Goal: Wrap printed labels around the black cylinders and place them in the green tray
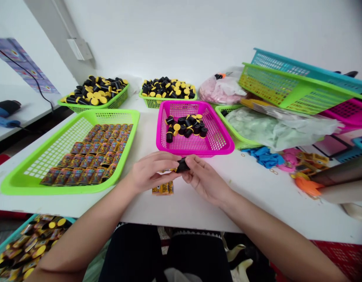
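Observation:
In front of me, above the table, both hands meet around a small black cylindrical container (182,166). My right hand (202,176) pinches it between thumb and fingers. My left hand (155,169) is closed at its other end, on what looks like a printed label sleeve (168,171), mostly covered by the fingers. Just below the left hand, a few flat yellow-orange printed labels (162,188) lie on the white table (192,205). Beyond the hands stands a pink basket (195,148) holding loose black containers with yellow lids (188,126).
A green basket (71,190) on the left holds rows of label-wrapped containers (87,160). Two green baskets (114,102) (154,102) of black-and-yellow containers stand behind. Stacked baskets (298,88), plastic bags (280,125) and blue balloon-like pieces (264,156) crowd the right. Below left sits a teal bin (20,231).

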`<state>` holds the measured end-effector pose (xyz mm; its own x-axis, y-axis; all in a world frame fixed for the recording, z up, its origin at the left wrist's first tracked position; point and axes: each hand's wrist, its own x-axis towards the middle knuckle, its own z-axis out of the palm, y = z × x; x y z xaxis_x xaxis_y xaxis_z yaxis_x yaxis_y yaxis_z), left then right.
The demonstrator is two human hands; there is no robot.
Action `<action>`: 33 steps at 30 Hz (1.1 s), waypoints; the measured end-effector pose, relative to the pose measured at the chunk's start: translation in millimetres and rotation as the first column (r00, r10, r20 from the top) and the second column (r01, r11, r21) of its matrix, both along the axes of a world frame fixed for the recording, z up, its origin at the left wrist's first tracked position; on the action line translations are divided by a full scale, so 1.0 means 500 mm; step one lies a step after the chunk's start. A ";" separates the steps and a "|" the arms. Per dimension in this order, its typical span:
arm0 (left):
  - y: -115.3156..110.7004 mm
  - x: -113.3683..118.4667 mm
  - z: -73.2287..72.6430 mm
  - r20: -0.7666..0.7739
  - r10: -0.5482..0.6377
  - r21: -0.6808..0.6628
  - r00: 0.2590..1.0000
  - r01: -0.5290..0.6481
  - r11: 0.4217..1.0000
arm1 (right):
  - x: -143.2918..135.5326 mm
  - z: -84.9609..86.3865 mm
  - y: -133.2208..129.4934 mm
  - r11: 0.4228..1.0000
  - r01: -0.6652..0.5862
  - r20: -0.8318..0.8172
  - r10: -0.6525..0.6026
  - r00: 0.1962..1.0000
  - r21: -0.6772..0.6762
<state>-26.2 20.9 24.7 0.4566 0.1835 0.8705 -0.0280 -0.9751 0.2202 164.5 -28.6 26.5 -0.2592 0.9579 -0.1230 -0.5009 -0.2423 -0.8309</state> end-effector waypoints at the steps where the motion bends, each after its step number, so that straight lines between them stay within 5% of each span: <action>1: -0.002 0.000 0.000 0.003 0.001 -0.009 1.000 -0.001 1.000 | 0.000 0.000 0.000 0.998 0.022 0.011 -0.022 1.000 0.052; 4: -0.007 0.000 0.000 0.003 0.027 -0.082 1.000 -0.027 0.996 | 0.001 0.001 0.000 0.991 0.039 0.026 -0.042 0.999 0.131; 10: -0.022 0.010 0.006 0.017 0.119 -0.359 0.993 -0.105 0.927 | 0.013 0.006 0.009 0.999 -0.031 -0.004 0.031 1.000 0.038; 17: -0.024 0.033 -0.008 0.091 0.307 -0.801 0.947 -0.113 0.588 | 0.039 0.018 0.021 0.971 0.110 0.045 -0.122 0.991 0.212; 23: -0.018 0.040 -0.013 0.106 0.364 -0.824 0.925 -0.123 0.553 | 0.050 0.032 0.018 0.911 0.096 0.129 -0.160 0.979 0.402; 30: -0.026 0.045 -0.008 0.042 0.309 -0.827 0.950 -0.140 0.545 | 0.046 0.013 0.022 0.875 0.089 0.168 -0.190 0.967 0.475; 33: -0.028 0.048 -0.008 0.091 0.235 -0.887 0.968 -0.028 0.461 | 0.049 0.019 0.014 0.858 0.071 0.203 -0.200 0.959 0.508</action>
<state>-2.2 7.1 20.6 0.2189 0.9368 0.2729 -0.0543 -0.2675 0.9620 188.9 -21.7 35.7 -0.1463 0.9323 0.3308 -0.2680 0.2845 -0.9204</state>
